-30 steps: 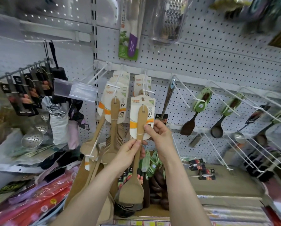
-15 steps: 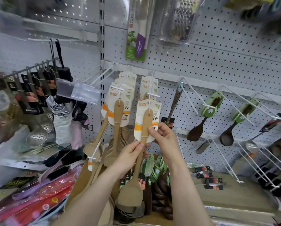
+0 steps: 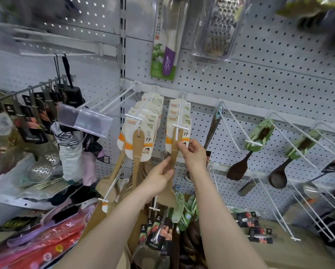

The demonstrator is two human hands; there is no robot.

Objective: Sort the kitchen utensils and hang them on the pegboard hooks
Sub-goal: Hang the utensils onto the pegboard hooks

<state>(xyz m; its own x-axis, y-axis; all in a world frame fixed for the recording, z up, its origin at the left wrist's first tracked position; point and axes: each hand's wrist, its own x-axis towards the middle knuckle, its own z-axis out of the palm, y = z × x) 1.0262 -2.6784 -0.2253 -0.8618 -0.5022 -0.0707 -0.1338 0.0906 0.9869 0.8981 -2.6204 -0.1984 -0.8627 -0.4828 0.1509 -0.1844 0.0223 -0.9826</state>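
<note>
**Spatula up at the hook**

In the head camera, you hold one wooden spatula (image 3: pixel 174 141) with both hands. Your left hand (image 3: pixel 159 177) curls around the middle of its handle. Your right hand (image 3: pixel 194 154) pinches it near the top, by its paper card (image 3: pixel 186 133). The top sits right at the tip of a white hook (image 3: pixel 180 111) on the pegboard (image 3: pixel 260 84). More spatulas (image 3: pixel 138 140) hang just to the left.

The pegboard (image 3: pixel 260 84) is perforated sheet metal, painted matt. The hooks (image 3: pixel 230 121) are smooth white-coated wire. The spatula (image 3: pixel 174 159) is pale matt wood on a lightly glossy printed paper card (image 3: pixel 184 117). The grater (image 3: pixel 218 30) is rough-toothed bright metal inside a clear glossy plastic pack. The skimmer (image 3: pixel 40 170) is polished perforated metal. The dark turner (image 3: pixel 237 168) is dull dark wood.
</note>
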